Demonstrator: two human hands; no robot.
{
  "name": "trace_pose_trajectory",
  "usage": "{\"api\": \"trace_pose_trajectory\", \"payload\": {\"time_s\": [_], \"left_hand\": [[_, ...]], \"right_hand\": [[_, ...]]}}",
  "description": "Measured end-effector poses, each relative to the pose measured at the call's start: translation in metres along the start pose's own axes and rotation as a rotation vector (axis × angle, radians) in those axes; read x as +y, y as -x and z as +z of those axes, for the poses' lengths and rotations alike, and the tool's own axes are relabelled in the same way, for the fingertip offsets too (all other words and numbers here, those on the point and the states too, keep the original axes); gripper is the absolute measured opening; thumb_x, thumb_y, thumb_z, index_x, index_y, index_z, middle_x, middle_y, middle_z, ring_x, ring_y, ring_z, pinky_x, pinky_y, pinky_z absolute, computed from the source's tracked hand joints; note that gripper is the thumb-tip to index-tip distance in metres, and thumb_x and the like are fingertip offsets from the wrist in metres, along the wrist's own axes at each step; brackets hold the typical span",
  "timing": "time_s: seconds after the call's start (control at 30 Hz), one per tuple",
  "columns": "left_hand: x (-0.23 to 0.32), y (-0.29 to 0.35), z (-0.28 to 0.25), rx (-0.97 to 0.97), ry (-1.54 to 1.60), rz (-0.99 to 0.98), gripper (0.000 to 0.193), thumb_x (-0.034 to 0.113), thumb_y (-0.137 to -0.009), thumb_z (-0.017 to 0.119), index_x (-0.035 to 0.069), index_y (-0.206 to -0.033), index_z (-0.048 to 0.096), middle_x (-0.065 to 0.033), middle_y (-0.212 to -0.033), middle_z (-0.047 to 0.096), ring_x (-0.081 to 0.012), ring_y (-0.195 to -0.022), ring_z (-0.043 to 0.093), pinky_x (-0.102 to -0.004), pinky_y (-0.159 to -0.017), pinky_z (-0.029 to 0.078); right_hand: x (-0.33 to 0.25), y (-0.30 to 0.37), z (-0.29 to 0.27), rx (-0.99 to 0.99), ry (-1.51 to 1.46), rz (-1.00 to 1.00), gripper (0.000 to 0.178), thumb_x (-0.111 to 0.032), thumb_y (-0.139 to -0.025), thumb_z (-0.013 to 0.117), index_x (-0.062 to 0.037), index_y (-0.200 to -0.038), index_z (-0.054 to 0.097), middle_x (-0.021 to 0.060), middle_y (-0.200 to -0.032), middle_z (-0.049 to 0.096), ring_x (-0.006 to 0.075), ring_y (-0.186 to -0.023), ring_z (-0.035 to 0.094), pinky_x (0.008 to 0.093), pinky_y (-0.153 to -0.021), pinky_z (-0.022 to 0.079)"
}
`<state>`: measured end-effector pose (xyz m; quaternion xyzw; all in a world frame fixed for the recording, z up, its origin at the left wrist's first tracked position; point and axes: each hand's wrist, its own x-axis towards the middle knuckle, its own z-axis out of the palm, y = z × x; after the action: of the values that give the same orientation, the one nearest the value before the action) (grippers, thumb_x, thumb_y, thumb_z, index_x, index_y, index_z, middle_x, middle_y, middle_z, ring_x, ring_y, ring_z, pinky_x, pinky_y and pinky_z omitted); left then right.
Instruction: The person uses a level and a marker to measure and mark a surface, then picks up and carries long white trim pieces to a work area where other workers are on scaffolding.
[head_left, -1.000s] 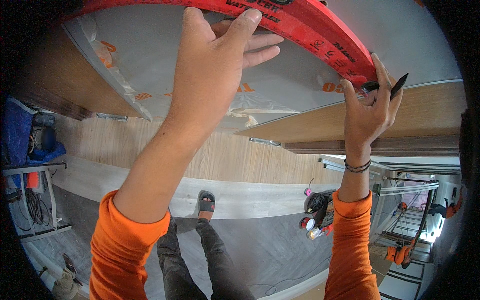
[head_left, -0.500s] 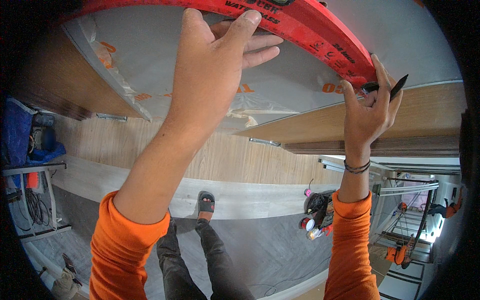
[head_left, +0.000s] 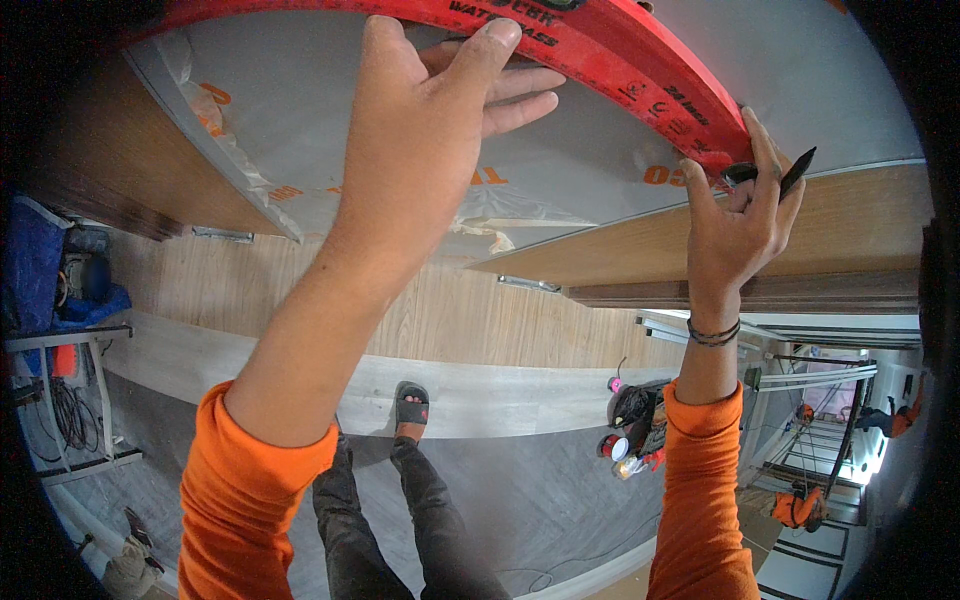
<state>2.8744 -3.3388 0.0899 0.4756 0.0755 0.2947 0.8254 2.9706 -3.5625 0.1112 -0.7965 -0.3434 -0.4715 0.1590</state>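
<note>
- Your red spirit level (head_left: 640, 85) spans the grey film-wrapped panel (head_left: 290, 120); its bowed look comes with the fisheye lens, and whether it lies flush you cannot tell from here.
- Your left hand (head_left: 440, 90) is at the level's lower edge, a thumb tip against its face and two fingers stretched out loosely just below; whether the tucked fingers grip it, I cannot tell.
- Your right hand (head_left: 742, 215) is closed on the level's right end, thumb at the lower edge, forefinger at the upper.
- A black pencil-like stick (head_left: 799, 171) pokes out between your right fingers, just beyond that end of the level.
- Below the level's right end runs a wooden board (head_left: 800, 222).
- Well below the level, you have your sandal (head_left: 411, 408) on a pale floor strip (head_left: 510, 395).
- Farther below its right part sit a red tin (head_left: 609, 447) and a dark heap of gear (head_left: 634, 408).
</note>
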Motion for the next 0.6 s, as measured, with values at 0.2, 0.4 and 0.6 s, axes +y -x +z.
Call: {"api": "trace_pose_trajectory", "payload": {"time_s": [0.2,0.4,0.6], "left_hand": [[0.002,0.000,0.001,0.013,-0.002,-0.015,0.039,0.017,-0.098,0.063,-0.003,-0.110,0.032,-0.0251,-0.109,0.055,-0.0402,-0.100,0.071,-0.0428,-0.088,0.062],[-0.003,0.002,-0.001,0.000,0.062,0.070,0.037,0.015,-0.098,0.064,-0.003,-0.104,0.032,-0.0254,-0.108,0.055,-0.0408,-0.100,0.071,-0.0430,-0.088,0.062],[-0.009,-0.003,-0.011,-0.111,0.004,0.170,0.036,0.014,-0.098,0.064,-0.002,-0.102,0.032,-0.0257,-0.107,0.055,-0.0410,-0.099,0.071,-0.0429,-0.087,0.062]], "right_hand": [[0.001,-0.001,0.000,0.001,0.011,-0.027,0.073,-0.002,-0.057,0.089,-0.0177,-0.126,0.069,0.0101,-0.117,0.064,0.0251,-0.104,0.064,0.0341,-0.080,0.060],[0.000,-0.002,-0.001,-0.007,0.062,-0.042,0.075,-0.002,-0.056,0.089,-0.0172,-0.126,0.069,0.0100,-0.116,0.064,0.0254,-0.105,0.062,0.0349,-0.081,0.059],[-0.002,-0.002,0.000,0.000,0.004,-0.035,0.074,-0.002,-0.056,0.089,-0.0170,-0.126,0.069,0.0101,-0.116,0.064,0.0252,-0.104,0.062,0.0345,-0.082,0.058]]}}
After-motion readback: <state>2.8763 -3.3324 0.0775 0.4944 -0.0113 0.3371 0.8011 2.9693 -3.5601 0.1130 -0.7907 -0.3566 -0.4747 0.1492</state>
